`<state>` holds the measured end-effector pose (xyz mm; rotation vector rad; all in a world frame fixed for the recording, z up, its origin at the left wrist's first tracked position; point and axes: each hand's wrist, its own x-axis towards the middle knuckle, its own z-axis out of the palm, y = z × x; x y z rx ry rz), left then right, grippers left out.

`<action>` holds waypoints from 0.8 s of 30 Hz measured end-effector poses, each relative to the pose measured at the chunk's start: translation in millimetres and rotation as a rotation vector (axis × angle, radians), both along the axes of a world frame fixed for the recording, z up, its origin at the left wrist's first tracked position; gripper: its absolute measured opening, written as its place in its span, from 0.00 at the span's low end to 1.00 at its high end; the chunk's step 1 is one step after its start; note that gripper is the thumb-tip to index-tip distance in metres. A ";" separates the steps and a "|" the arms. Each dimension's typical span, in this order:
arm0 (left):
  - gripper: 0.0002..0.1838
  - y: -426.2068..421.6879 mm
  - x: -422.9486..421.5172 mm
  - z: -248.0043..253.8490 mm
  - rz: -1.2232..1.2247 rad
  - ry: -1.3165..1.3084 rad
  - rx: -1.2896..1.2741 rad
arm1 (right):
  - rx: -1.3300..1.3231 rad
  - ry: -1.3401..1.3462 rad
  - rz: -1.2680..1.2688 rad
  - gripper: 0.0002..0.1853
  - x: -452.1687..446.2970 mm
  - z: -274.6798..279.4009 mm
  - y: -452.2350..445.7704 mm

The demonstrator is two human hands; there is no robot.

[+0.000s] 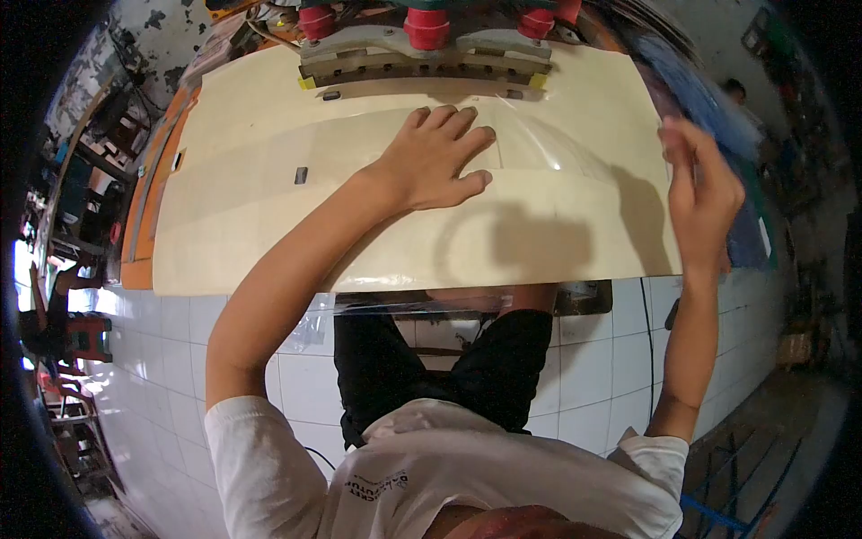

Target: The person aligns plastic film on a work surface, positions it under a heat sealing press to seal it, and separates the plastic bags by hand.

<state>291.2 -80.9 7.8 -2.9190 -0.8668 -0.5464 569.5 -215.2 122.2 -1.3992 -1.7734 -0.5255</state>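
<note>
My left hand (437, 160) lies on clear plastic film (539, 148) over a cream sheet (296, 242) on the table, fingers spread and pointing away from me. My right hand (702, 184) is raised at the right edge of the cream sheet, its fingers bent together near blue plastic (709, 99); whatever it may hold is too small to make out. Beyond my left hand is a metal bar with red knobs (426, 29) and yellow end pieces. A small dark piece (301, 175) sits on the sheet left of my left hand.
An orange table edge (139, 225) shows at the left. Clear film (310, 331) hangs below the front edge, above my lap. A dark cable (648, 341) runs down at the right over the tiled floor (593, 377). Another person (734, 90) is partly visible at the far right.
</note>
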 end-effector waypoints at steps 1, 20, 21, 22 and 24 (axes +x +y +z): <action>0.31 -0.6 -0.5 0.0 0.000 -0.004 -0.003 | 0.000 0.000 0.000 0.07 6.1 3.7 10.6; 0.31 -1.5 1.7 -7.8 0.019 -0.041 0.026 | -0.379 0.503 -0.025 0.09 99.7 -15.9 95.1; 0.31 -1.6 1.7 -7.5 0.021 -0.042 0.024 | -0.279 0.446 -0.047 0.09 86.1 -10.3 81.6; 0.31 -1.7 1.5 -7.4 0.018 -0.036 0.030 | -0.283 0.445 -0.046 0.09 71.7 -6.1 68.3; 0.31 -1.8 0.8 -7.1 0.014 -0.030 0.034 | -0.100 0.331 -0.066 0.09 43.0 -1.7 40.8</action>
